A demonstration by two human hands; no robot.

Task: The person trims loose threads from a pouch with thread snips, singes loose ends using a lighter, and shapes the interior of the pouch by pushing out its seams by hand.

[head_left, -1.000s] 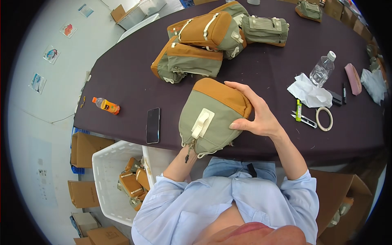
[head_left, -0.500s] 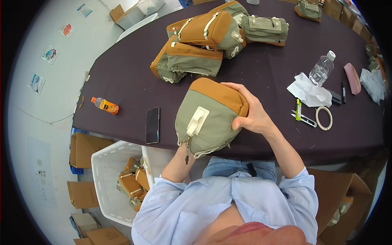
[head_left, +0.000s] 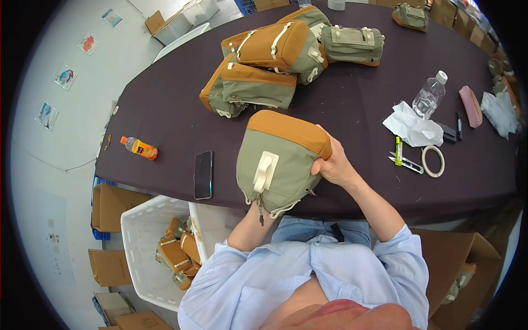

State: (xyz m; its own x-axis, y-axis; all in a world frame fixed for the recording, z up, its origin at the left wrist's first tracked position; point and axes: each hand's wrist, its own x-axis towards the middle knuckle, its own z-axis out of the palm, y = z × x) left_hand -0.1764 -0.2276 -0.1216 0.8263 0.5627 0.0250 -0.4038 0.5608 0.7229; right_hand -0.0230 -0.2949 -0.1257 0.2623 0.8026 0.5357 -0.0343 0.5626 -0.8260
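A sage-green and tan bag (head_left: 286, 146) is held up over the table's near edge, its cream tab with a loop facing me. My right hand (head_left: 334, 164) grips its right side, thumb on the near face and fingers mostly behind it. The left forearm (head_left: 250, 228) runs up beneath the bag, and the fingers of that hand are hidden behind it. A dark zipper pull (head_left: 261, 212) dangles at the bag's lower left. Beyond it lies a pile of similar bags (head_left: 264, 47).
On the dark tablecloth (head_left: 165, 110) are a phone (head_left: 203, 175), orange drink bottle (head_left: 140, 147), water bottle (head_left: 430, 96), white tissue (head_left: 412, 125), snips (head_left: 408, 164), tape roll (head_left: 433, 161) and pink pouch (head_left: 471, 107). A white bin (head_left: 132, 242) with bags stands lower left; a cardboard box (head_left: 445, 258) stands lower right.
The bag has tilted slightly and its cream tab now stands more upright. My right hand has shifted a little left along with it, more of its fingers behind the bag.
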